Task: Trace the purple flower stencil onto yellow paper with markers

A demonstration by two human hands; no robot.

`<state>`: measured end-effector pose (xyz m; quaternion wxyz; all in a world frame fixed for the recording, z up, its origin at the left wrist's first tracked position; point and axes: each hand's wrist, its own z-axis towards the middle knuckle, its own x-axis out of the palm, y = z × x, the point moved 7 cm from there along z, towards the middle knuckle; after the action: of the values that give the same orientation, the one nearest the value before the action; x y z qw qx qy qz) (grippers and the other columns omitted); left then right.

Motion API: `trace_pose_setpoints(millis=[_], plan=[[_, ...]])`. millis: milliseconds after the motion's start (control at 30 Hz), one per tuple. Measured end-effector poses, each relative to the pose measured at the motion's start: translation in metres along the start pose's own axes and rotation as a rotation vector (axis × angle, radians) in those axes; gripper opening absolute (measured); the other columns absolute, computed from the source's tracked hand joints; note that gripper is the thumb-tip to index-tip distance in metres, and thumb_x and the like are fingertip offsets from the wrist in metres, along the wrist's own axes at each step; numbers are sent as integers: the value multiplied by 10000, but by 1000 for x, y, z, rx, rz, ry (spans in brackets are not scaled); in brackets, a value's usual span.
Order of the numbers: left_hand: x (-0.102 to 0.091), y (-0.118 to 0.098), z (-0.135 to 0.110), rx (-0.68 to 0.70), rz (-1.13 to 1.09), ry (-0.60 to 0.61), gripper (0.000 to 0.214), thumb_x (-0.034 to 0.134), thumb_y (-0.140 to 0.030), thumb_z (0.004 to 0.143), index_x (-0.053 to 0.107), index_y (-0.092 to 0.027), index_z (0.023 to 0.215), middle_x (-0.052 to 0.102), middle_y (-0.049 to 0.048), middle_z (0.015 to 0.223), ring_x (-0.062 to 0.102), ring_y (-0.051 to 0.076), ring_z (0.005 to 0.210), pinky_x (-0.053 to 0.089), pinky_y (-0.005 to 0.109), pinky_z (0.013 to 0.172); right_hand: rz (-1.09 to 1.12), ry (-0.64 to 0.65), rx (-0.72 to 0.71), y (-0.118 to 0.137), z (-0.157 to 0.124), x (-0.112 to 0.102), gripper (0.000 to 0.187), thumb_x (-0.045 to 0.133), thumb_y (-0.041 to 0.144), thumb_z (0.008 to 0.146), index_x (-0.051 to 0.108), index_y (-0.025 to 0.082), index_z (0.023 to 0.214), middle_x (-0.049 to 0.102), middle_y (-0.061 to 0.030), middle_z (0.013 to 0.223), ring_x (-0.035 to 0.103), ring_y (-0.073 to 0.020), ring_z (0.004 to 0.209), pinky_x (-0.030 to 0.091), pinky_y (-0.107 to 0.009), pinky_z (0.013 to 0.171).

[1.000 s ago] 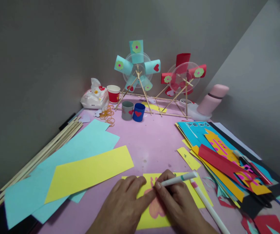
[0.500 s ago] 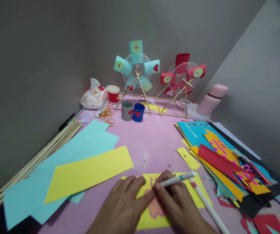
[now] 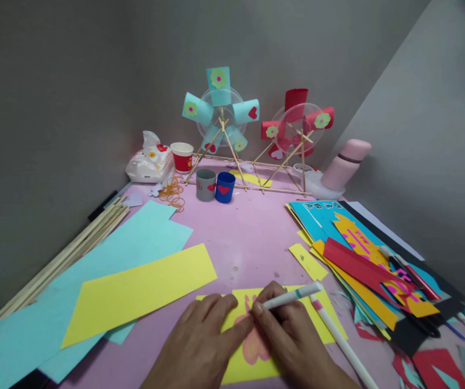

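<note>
My right hand (image 3: 289, 329) grips a white marker (image 3: 292, 296) with a green band, its tip end low over a yellow sheet of paper (image 3: 232, 373). On that sheet is a pinkish-orange drawing (image 3: 255, 350), partly covered by my fingers. My left hand (image 3: 203, 335) lies flat on the sheet's left side with its fingers stretched out, the index reaching toward the marker tip. The tip itself is hidden by my hands. Another white marker with a pink band (image 3: 339, 340) lies just right of my right hand.
Blue paper sheets (image 3: 122, 254), a yellow strip (image 3: 143, 294) and wooden sticks (image 3: 74, 243) lie left. Coloured paper, pens and red scraps (image 3: 438, 367) crowd the right. Behind stand a blue paper wheel (image 3: 220, 116), a red wheel (image 3: 303, 127), small paper cups (image 3: 224, 187) and a pink bottle (image 3: 348, 165).
The whole view has shifted slightly, so things on the table appear a little further left. Both hands keep nearly the same pose over the yellow sheet.
</note>
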<state>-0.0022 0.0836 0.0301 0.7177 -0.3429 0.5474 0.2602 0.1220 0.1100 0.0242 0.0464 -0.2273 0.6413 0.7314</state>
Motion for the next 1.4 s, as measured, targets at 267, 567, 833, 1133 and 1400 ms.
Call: trace_pose_setpoints(millis=[267,567,833,1133,1400], plan=[[-2,-1,0,-2,-2,-21,672,536,-10,714,486,-344,1295,601,34,1163,553,238,982,443,355,802,-17,32,2,-2,-1,2,282,411,361,969,477,206,743,471,27,617,440,-130,544,325,-260,533],[2,4,-4,34,30,-33,590,580,-45,767,510,-345,1270,584,37,1220,547,234,1043,453,341,840,107,-112,62,-8,0,-10,301,440,386,953,433,208,710,384,51,613,360,-115,535,273,-234,480],[2,7,-8,66,54,-102,574,574,-70,801,501,-356,1293,567,38,1265,543,239,1074,470,348,858,64,-73,47,-3,3,-6,309,430,350,955,442,205,683,412,44,587,401,-116,519,294,-240,495],[3,5,-5,69,82,-70,652,549,-22,765,460,-334,1331,563,53,1264,544,248,1068,476,365,858,12,-35,3,3,3,-4,296,434,306,950,446,201,674,439,33,631,438,-109,526,305,-233,496],[1,5,-6,70,65,-92,608,559,-46,782,468,-325,1315,552,49,1266,522,246,1081,457,360,874,23,-35,33,0,3,-4,298,429,326,952,444,204,680,427,41,600,407,-107,497,268,-241,471]])
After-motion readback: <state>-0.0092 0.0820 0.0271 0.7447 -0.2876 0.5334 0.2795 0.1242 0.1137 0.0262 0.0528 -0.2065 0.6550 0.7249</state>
